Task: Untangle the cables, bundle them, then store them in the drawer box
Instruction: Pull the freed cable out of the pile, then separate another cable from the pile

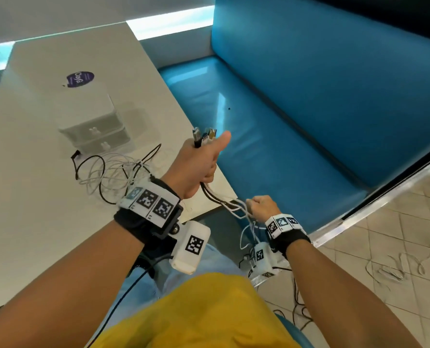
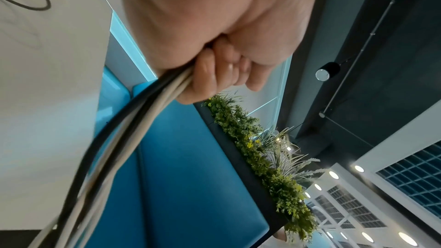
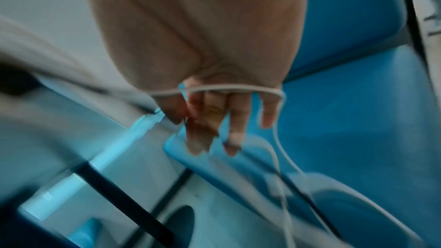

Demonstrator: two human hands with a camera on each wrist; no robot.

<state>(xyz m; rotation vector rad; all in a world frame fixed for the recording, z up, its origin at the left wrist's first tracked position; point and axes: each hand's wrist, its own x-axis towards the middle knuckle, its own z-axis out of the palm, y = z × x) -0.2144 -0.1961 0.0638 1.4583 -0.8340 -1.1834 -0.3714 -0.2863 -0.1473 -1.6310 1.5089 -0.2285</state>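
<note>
The left hand [image 1: 196, 167] is clenching a bunch of cables [image 1: 216, 197] in a tight fist, thumb sticking up, and the connector ends [image 1: 205, 135] are poking out just above that grip — black and white plugs fanned together. In the left wrist view the fingers [image 2: 207, 74] are curling right round the strands, black and white ones running side by side out of the bottom of the fist.

Below and to the right of that grip the cables are stretching across to the right hand [image 1: 263, 207], which is sitting lower, off the desk's edge. In the right wrist view (blurred) a white strand [image 3: 229, 89] is lying across the fingers [image 3: 236, 125], which are hanging fairly straight; from the head view the hand looks closed, so whether it is actually grasping the strand I cannot tell. From there loose white and black lengths are dangling down toward the floor.

To the left of the left hand's grip, a loose tangle of white and black cable [image 1: 113, 172] is lying on the desk [image 1: 33, 222] — and just beyond that tangle the drawer box [image 1: 96, 131] is standing with both drawers closed. A blue bench seat [image 1: 284, 151] is running along the right side.
</note>
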